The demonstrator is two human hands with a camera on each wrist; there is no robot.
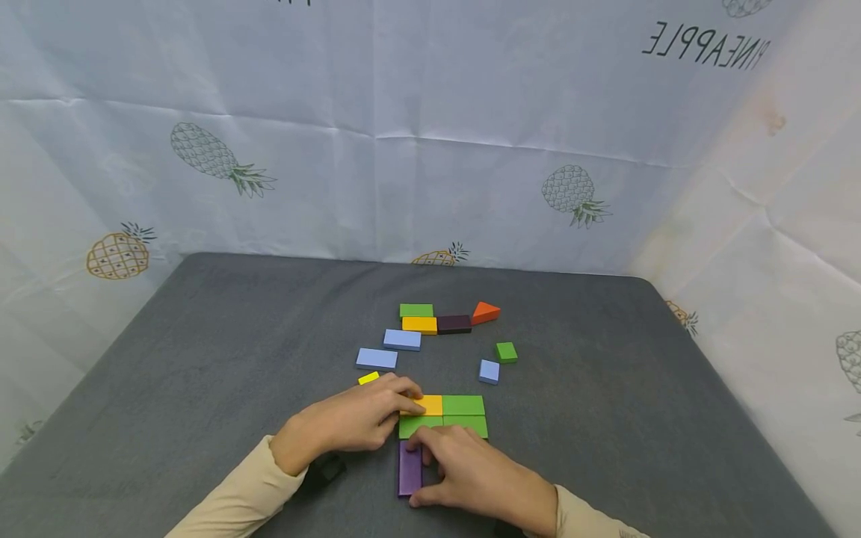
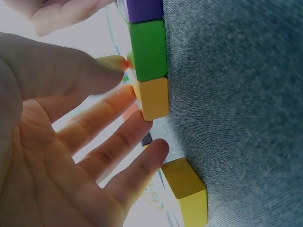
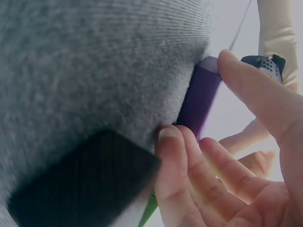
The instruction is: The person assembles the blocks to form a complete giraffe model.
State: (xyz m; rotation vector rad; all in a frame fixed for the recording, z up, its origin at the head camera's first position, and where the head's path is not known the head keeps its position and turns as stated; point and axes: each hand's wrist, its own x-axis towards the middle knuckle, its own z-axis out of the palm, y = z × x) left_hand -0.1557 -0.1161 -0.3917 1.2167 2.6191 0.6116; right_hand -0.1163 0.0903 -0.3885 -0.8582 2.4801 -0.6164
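Note:
My right hand [image 1: 477, 471] grips a purple block [image 1: 409, 474] between thumb and fingers, flat on the table. The block stands lengthwise below a patch of flat blocks: a yellow-orange block [image 1: 433, 406] and a green block [image 1: 464, 406] above two more green blocks. My left hand [image 1: 350, 415] touches the yellow-orange block at the patch's left side, its fingers loosely extended. In the left wrist view the purple block [image 2: 144, 9] lines up with the green block [image 2: 149, 49]. A dark block [image 3: 85, 179] lies by my right fingers in the right wrist view.
Farther back lie a green block [image 1: 416, 310], an orange-yellow block [image 1: 419, 326], a dark block [image 1: 454, 324], an orange triangle [image 1: 486, 312] and two blue blocks. A small yellow block [image 1: 368, 378] sits beyond my left hand. Small blue [image 1: 489, 371] and green [image 1: 507, 353] blocks lie rightward.

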